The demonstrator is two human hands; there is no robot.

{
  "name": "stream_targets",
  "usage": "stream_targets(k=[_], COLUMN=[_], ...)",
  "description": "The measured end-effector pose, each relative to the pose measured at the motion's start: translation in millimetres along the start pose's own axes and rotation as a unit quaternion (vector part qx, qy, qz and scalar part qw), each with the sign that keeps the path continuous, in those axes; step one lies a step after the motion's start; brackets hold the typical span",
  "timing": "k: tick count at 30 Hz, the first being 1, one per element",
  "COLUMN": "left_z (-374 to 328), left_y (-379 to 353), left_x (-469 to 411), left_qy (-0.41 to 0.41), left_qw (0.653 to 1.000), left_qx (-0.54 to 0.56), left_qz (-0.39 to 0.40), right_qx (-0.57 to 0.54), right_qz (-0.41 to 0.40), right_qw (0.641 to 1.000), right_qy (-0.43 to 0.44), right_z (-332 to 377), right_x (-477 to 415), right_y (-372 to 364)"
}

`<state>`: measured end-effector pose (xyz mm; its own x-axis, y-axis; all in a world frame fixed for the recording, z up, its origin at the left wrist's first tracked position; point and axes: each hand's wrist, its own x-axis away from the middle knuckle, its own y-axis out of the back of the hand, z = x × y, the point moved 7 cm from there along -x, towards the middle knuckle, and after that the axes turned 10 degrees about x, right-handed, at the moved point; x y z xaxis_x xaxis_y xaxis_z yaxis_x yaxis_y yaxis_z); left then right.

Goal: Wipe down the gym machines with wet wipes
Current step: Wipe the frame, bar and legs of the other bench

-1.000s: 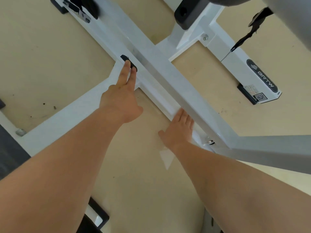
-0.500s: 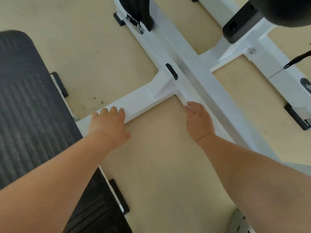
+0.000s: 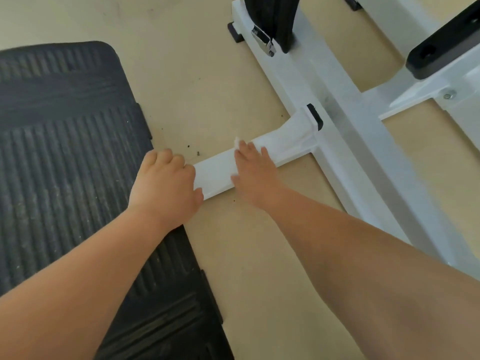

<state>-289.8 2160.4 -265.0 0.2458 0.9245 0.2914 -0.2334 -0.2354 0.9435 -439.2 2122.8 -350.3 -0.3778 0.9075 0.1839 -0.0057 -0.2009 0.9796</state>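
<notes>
Mid-wipe, the flat right hand (image 3: pixel 253 172) pressed a white wet wipe (image 3: pixel 237 142) onto the white metal floor bar (image 3: pixel 215 175), the left hand (image 3: pixel 166 183) gripping its end; the next move probably called for a firm stroke along it.

A: Views?
B: One. Head cam, tilted steeply down and forward at the floor (image 3: pixel 233 255), fairly near.
A: Framing?
B: Forearms enter from 6. Left hand (image 3: pixel 166 183) and right hand (image 3: pixel 253 172) sit mid-frame on the white frame bar (image 3: pixel 215 175), black mat (image 3: pixel 65 152) at 9.
</notes>
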Motion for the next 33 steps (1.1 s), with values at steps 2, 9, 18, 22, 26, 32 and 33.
stream_targets(k=[2, 9, 18, 22, 26, 32, 33], left_z=[5.0, 0.5, 2.3, 12.2, 10.3, 15.2, 15.4], left_y=[-3.4, -13.7, -2.3, -7.3, -7.5, -10.2, -10.5], left_x=[2.7, 10.7, 14.2, 20.1, 20.9, 21.0, 20.6], left_qy=[-0.003, -0.044, 0.024, 0.091, 0.096, 0.108, 0.110], left_qw=[1.000, 0.998, 0.996, 0.995, 0.995, 0.993, 0.993], left_qx=[0.010, 0.036, -0.019, -0.004, 0.008, 0.023, 0.027], left_qz=[0.008, -0.014, -0.078, -0.044, -0.023, -0.034, -0.037], right_qx=[0.055, 0.139, 0.094, 0.165, 0.164, 0.085, 0.074], right_qz=[0.100, 0.067, 0.092, 0.074, 0.052, 0.106, 0.107], right_qw=[0.993, 0.975, 0.991, 0.955, 0.973, 0.985, 0.987], right_qy=[-0.001, 0.158, 0.003, 0.234, 0.154, -0.105, -0.092], right_z=[10.0, 44.5, 44.0, 115.9, 62.6, 0.1, 14.1], right_x=[10.9, 40.5, 9.1, 23.2, 30.6, 8.1, 4.0], right_y=[-31.8, -46.8, -35.4, -44.7, -45.4, -38.4, -38.1])
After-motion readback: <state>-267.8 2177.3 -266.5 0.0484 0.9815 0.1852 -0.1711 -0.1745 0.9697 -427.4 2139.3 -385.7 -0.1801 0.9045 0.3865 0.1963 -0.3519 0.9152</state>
